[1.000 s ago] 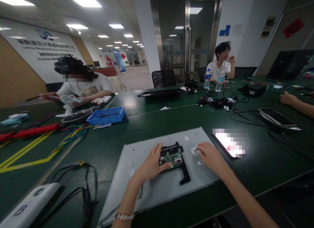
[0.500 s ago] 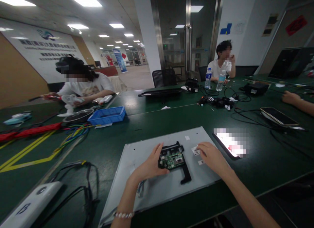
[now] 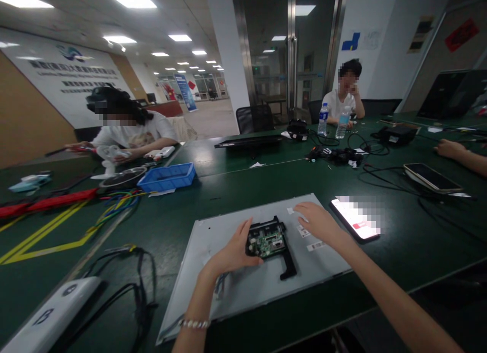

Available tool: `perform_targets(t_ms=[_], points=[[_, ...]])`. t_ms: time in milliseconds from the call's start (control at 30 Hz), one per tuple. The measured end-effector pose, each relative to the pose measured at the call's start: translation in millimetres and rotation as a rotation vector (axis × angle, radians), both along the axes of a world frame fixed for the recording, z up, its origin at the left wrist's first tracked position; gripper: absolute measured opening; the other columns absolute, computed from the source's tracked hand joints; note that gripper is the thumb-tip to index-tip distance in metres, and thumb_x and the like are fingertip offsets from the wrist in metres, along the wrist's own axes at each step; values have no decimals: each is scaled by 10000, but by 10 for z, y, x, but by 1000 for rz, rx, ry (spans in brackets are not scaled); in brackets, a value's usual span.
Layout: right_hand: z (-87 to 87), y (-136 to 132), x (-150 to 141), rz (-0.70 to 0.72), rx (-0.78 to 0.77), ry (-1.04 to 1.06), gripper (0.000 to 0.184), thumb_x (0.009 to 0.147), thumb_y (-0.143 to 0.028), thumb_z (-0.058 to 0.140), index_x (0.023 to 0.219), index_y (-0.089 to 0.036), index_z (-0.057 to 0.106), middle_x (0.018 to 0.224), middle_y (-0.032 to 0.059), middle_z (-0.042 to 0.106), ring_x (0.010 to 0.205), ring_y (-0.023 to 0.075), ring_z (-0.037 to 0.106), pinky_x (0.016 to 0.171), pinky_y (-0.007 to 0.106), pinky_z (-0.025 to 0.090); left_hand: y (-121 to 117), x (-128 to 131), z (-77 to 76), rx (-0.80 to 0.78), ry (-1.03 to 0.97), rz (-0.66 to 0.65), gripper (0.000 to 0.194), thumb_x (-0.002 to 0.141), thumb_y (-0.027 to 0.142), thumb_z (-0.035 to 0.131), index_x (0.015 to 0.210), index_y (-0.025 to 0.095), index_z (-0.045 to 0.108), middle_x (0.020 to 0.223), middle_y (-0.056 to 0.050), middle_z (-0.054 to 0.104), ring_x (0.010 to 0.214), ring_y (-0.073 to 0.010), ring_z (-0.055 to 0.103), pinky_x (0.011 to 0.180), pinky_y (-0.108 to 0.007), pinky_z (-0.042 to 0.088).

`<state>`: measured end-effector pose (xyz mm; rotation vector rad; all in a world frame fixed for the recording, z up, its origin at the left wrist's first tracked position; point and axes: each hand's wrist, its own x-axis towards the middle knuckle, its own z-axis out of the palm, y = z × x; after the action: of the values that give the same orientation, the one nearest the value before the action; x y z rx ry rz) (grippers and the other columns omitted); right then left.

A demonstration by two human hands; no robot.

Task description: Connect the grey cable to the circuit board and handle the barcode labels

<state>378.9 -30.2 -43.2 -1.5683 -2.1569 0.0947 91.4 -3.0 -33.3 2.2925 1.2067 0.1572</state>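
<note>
Cupping the likely fragile circuit board [image 3: 272,245], best held by its black frame [image 3: 289,267], my left grip [image 3: 233,251] stood wide, my right grip [image 3: 318,224] loosely open.

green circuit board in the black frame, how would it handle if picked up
The circuit board looks stiff, being flat and seated in a rigid-looking black frame. Its exposed components suggest it could be fragile. It probably wouldn't roll, since it lies flat on the grey panel.

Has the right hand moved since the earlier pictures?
Yes. The right hand has shifted toward the panel's far edge, off the larger printed label it was covering.
</note>
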Motion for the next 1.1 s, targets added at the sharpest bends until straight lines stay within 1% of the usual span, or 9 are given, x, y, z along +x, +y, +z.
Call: perform_targets(t_ms=[100, 200, 267, 367, 467, 667, 800, 967, 1100], points=[[26, 252, 31, 22, -38, -23, 336, 845, -157, 477, 1160, -135, 592, 1171, 106, 602, 1117, 202, 516, 964, 317, 378, -15, 13, 30, -21, 4, 10, 1107, 621, 395, 678, 1451, 160, -15, 1519, -151, 79, 1390, -290, 136, 1128, -445, 179], [-36, 450, 27, 71, -115, -50, 326, 811, -172, 555, 1131, -147, 608, 1168, 100, 600, 1106, 193, 524, 948, 296, 379, -21, 16, 40, -30, 7, 10, 1088, 628, 414, 666, 1448, 144, 4, 1517, -156, 71, 1391, -286, 128, 1131, -433, 171], [-95, 516, 11, 96, -132, -77, 303, 801, -188, 588, 1101, -156, 621, 1149, 97, 605, 1095, 192, 528, 939, 293, 379, -17, 13, 30, -26, -2, 9, 1086, 624, 419, 666, 1447, 142, 13, 1515, -159, 72, 1391, -290, 119, 1133, -431, 159], [-158, 525, -4, 122, -120, -121, 226, 828, -211, 582, 1039, -152, 641, 1096, 103, 618, 1067, 198, 538, 915, 291, 386, -10, 9, 14, -28, -13, 1, 1123, 603, 425, 681, 1449, 143, -1, 1509, -165, 97, 1386, -308, 122, 1132, -440, 160], [-168, 482, 7, 132, -132, -155, 184, 862, -212, 546, 1002, -152, 651, 1042, 109, 634, 1036, 200, 554, 889, 279, 391, -10, 9, 19, -32, -19, -11, 1130, 606, 439, 673, 1452, 156, -21, 1509, -161, 109, 1382, -324, 126, 1126, -460, 169], [-128, 439, 27, 99, -151, -191, 217, 907, -218, 474, 1013, -152, 652, 1026, 118, 647, 1020, 199, 569, 874, 278, 395, -26, 16, 54, -54, 8, 2, 1106, 624, 460, 664, 1452, 161, -6, 1520, -146, 52, 1385, -324, 123, 1120, -447, 198], [-115, 437, 14, 74, -151, -199, 239, 916, -207, 446, 1008, -158, 661, 1022, 116, 660, 1016, 201, 577, 871, 277, 400, -20, 13, 39, -51, 14, 5, 1109, 627, 463, 665, 1450, 156, -12, 1521, -152, 46, 1388, -318, 105, 1123, -443, 188], [-144, 431, -5, 34, -126, -176, 252, 919, -213, 437, 1013, -167, 666, 1030, 108, 667, 1018, 200, 583, 870, 270, 403, -9, 3, 4, -37, 9, -1, 1103, 625, 464, 671, 1448, 147, 9, 1522, -148, 38, 1392, -304, 101, 1131, -421, 174], [-178, 442, -30, 12, -102, -152, 251, 920, -220, 438, 1012, -176, 667, 1024, 93, 674, 1001, 195, 592, 855, 267, 410, -12, 3, 3, -23, 7, -8, 1090, 635, 466, 666, 1448, 158, 8, 1520, -149, 59, 1391, -306, 105, 1127, -436, 181]])
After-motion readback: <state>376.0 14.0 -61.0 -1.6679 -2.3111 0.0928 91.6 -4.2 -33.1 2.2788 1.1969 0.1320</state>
